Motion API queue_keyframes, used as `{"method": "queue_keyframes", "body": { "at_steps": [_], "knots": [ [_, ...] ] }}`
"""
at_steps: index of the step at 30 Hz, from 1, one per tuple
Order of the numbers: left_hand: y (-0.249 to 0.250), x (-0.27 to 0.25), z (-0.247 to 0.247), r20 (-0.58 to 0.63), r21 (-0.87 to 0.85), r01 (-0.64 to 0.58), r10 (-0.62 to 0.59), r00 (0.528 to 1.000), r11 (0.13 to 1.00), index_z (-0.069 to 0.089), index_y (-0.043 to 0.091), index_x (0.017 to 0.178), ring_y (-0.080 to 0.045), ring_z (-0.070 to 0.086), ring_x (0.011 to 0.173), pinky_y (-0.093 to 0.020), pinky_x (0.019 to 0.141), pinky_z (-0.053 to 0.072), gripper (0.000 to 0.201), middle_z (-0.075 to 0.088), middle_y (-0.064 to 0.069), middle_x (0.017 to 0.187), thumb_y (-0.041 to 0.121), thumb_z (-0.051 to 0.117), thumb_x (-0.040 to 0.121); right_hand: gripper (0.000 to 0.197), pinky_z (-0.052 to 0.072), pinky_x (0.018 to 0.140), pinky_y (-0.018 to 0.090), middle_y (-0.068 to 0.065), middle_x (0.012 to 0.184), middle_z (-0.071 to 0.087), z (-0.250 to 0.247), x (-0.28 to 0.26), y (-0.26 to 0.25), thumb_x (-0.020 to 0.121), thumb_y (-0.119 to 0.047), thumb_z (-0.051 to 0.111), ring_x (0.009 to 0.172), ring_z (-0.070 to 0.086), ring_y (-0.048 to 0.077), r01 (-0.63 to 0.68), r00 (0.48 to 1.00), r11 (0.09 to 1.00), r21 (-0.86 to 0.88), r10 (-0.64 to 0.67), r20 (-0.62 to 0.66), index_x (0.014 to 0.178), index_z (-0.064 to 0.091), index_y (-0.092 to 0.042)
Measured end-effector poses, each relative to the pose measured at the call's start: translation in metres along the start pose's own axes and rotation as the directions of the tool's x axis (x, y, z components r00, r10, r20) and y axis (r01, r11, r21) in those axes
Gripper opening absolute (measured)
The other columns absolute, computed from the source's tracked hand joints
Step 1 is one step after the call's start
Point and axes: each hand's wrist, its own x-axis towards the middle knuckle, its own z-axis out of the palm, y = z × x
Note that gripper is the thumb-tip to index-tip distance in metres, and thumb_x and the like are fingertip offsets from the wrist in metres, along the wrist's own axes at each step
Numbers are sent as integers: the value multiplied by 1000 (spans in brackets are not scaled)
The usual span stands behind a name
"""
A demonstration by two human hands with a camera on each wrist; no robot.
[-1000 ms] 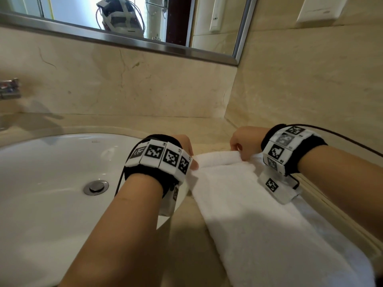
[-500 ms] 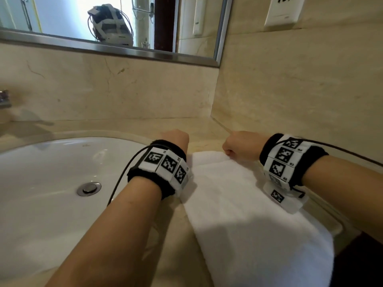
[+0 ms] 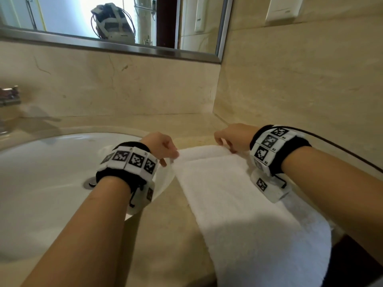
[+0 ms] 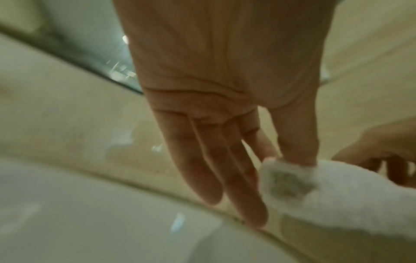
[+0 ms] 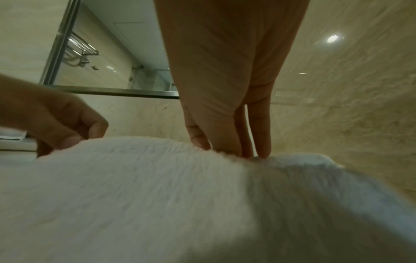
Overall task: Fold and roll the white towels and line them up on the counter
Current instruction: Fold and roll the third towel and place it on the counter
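Note:
A white towel [image 3: 228, 204] lies lengthwise on the beige counter [image 3: 165, 235] right of the sink, its near end hanging over the front edge. Its far end is turned over into a low roll [image 3: 203, 153]. My left hand [image 3: 169, 157] pinches the roll's left end; in the left wrist view thumb and forefinger hold the towel [image 4: 290, 178] while the other fingers [image 4: 225, 169] stretch out. My right hand [image 3: 224, 142] grips the roll's right end. In the right wrist view its fingertips [image 5: 261, 149] and thumb dig into the towel's fold [image 5: 157, 195].
A white sink [image 3: 41, 183] with a metal drain [image 3: 90, 182] lies left of the towel, with a faucet [image 3: 8, 98] at the far left. A marble side wall [image 3: 290, 90] stands close on the right. A mirror [image 3: 103, 17] hangs above the back wall.
The towel's far edge, flat half a second ago, is now turned over toward me into a low roll. Both hands have stayed at its two far corners.

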Motion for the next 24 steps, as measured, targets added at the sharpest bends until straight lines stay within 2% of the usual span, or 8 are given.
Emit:
{"method": "queue_keyframes", "body": {
  "at_steps": [3, 5, 7, 10, 13, 19, 22, 24],
  "knots": [
    [-20, 7, 9, 97, -252, 79, -55, 994, 965, 54, 18, 77, -9, 65, 53, -22, 51, 47, 17, 65, 3, 83, 28, 60, 89, 39, 43, 70, 23, 5, 108, 62, -1, 7, 0, 89, -3, 53, 94, 57, 24, 11, 996, 1000, -27, -9, 87, 126, 54, -16],
    [-25, 10, 9, 132, -293, 73, -36, 991, 953, 57, 18, 79, -6, 65, 50, -22, 51, 49, 14, 65, 2, 82, 26, 60, 90, 36, 42, 78, 27, 7, 118, 64, 0, 13, 0, 89, -2, 52, 97, 57, 24, 37, 992, 998, -51, -30, 124, 123, 58, -13],
    [-23, 14, 5, 141, -281, 41, -1, 990, 959, 60, 16, 78, -6, 64, 49, -22, 50, 50, 11, 65, 1, 76, 20, 61, 88, 32, 38, 74, 26, 7, 114, 64, 0, 16, 0, 89, -2, 52, 88, 52, 19, 26, 990, 998, -60, -17, 140, 119, 60, -11],
    [-12, 17, -5, 121, -146, -23, 41, 992, 989, 62, 14, 72, -7, 54, 42, -20, 45, 49, 11, 62, 4, 58, 13, 68, 82, 28, 35, 71, 25, 6, 98, 58, -2, 19, -1, 87, -1, 53, 85, 47, 18, 23, 986, 995, -93, -7, 166, 113, 60, -9],
    [8, 16, -15, 98, 150, -119, 105, 990, 982, 59, 15, 65, -10, 46, 46, -20, 45, 44, 19, 51, 5, 51, 17, 75, 75, 20, 34, 61, 24, 1, 92, 52, 0, 19, 2, 83, 0, 53, 83, 46, 20, 9, 987, 996, -88, 5, 159, 99, 56, -12],
    [50, -4, -12, 193, 650, -273, 193, 962, 709, 68, 4, 93, -17, 50, 72, -22, 51, 36, 22, 54, 1, 73, 22, 69, 81, 31, 26, 49, 18, -8, 68, 43, 5, 15, 8, 79, -1, 57, 65, 40, 15, 37, 995, 997, -62, -31, 91, 66, 37, -21],
    [65, -22, 4, 255, 783, -337, 225, 940, 523, 64, 10, 90, -21, 48, 72, -27, 60, 35, 17, 53, -3, 76, 26, 63, 85, 36, 23, 48, 20, -8, 62, 39, 8, 12, 8, 76, 1, 55, 56, 34, 12, 62, 997, 996, -67, -59, 49, 60, 32, -22],
    [71, -33, 9, 277, 808, -357, 232, 932, 469, 60, 11, 82, -23, 46, 68, -27, 54, 34, 21, 51, -4, 71, 31, 59, 88, 37, 23, 48, 22, -6, 60, 38, 9, 8, 7, 73, 1, 56, 59, 37, 18, 78, 997, 994, -82, -77, 16, 58, 31, -22]
  ]
}}
